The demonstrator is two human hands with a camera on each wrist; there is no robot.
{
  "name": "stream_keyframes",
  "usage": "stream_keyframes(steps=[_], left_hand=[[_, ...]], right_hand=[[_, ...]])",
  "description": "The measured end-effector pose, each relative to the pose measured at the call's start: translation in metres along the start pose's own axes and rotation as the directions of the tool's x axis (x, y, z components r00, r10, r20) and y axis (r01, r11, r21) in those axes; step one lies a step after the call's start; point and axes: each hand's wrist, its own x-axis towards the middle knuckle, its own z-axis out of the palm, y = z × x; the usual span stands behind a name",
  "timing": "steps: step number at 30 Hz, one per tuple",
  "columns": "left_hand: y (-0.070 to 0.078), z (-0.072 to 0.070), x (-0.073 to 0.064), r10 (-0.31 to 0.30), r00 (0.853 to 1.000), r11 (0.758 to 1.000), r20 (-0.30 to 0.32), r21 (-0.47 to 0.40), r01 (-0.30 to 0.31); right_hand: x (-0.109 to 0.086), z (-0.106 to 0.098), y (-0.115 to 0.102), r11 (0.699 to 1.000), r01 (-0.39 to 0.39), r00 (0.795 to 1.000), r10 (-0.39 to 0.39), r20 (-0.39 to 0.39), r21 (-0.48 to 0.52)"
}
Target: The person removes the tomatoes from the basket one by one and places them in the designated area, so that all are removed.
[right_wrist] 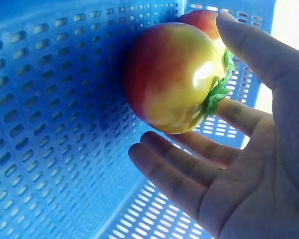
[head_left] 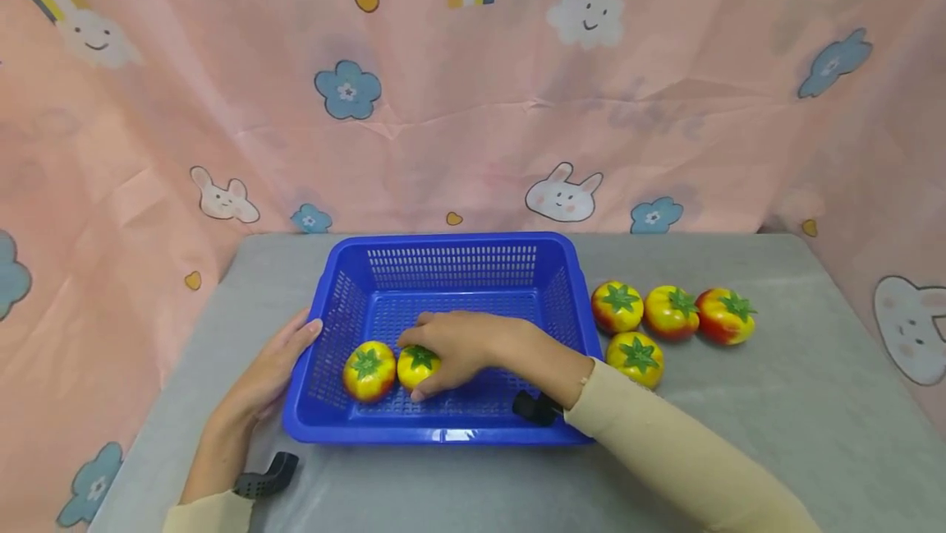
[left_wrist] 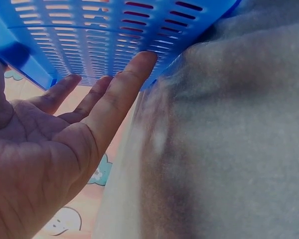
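Observation:
A blue plastic basket [head_left: 443, 434] with slotted walls stands on the table. My left hand [head_left: 269, 365] is at its left side, thumb over the rim and fingers [left_wrist: 117, 97] against the outer wall. Inside the basket are two yellow-and-red tomatoes with green leafy tops. My right hand [head_left: 461, 344] is over the right-hand tomato [right_wrist: 172, 77], fingers and thumb spread around it; in the right wrist view a gap shows between several fingers and the fruit. The other tomato [head_left: 369, 370] lies just left of it.
To the right of the basket, several more tomatoes lie on the grey table [head_left: 769, 418], one [head_left: 636, 359] close to the basket's right wall. A pink cloth [head_left: 443, 155] with rainbows, rabbits and flowers hangs behind. Black straps are at both wrists.

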Motion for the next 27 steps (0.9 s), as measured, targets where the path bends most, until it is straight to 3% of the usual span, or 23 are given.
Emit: stream_keyframes(steps=[6, 27], left_hand=[[-0.0001, 0.0023, 0.0034, -0.002, 1.000, 1.000, 0.014, -0.031, 0.002], [0.0006, -0.0022, 0.0006, 0.027, 0.999, 1.000, 0.026, 0.003, -0.027]], right_hand=[[-0.0012, 0.0019, 0.0045, 0.999, -0.007, 1.000, 0.007, 0.004, 0.041], [0.0060, 0.0006, 0.0024, 0.999, 0.012, 1.000, -0.013, 0.020, 0.043]])
